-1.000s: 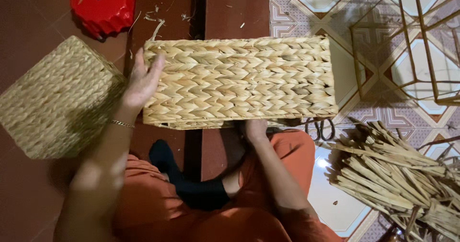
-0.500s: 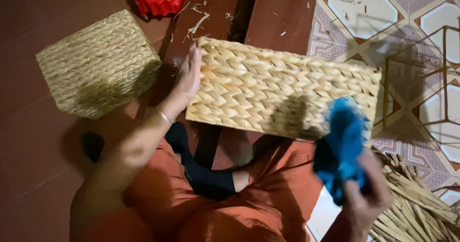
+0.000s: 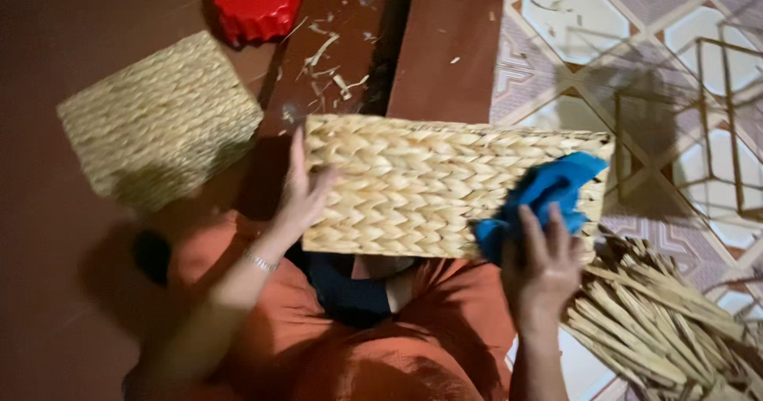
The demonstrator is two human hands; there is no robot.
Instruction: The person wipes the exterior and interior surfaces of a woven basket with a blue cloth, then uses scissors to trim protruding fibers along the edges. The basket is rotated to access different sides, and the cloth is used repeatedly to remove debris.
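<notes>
The head view looks down on a person sitting on the floor (image 3: 48, 306) in orange clothing, with a long woven basket (image 3: 429, 186) lying across the lap and reaching out over the floor ahead. The left hand (image 3: 306, 190) comes up from the lower left, forearm angled, a thin bracelet (image 3: 260, 261) at the wrist; its fingers are spread flat and released against the basket's left end, steadying it rather than clasping it. The right hand (image 3: 544, 262) rises from the bottom edge, fingers curled and grasping a blue cloth (image 3: 544, 190), which is pressed on the right part of the basket's top face.

The cloth hides part of the weave beneath it, and the right palm is turned away, so how much cloth is bunched inside cannot be seen. The picture is soft with motion blur, the basket's near edge merges with the lap, and a dark foot shows below it.

The basket is a rectangular block of pale, flat plaited straw in a herringbone pattern. A smaller square basket (image 3: 159, 119) of the same weave sits apart to the left. A red plastic stool (image 3: 256, 3) with a scalloped rim is cut off at the top. Loose straw strips (image 3: 668, 321) lie heaped at the lower right, beside a thin metal wire frame (image 3: 727, 123) on patterned tiles.
</notes>
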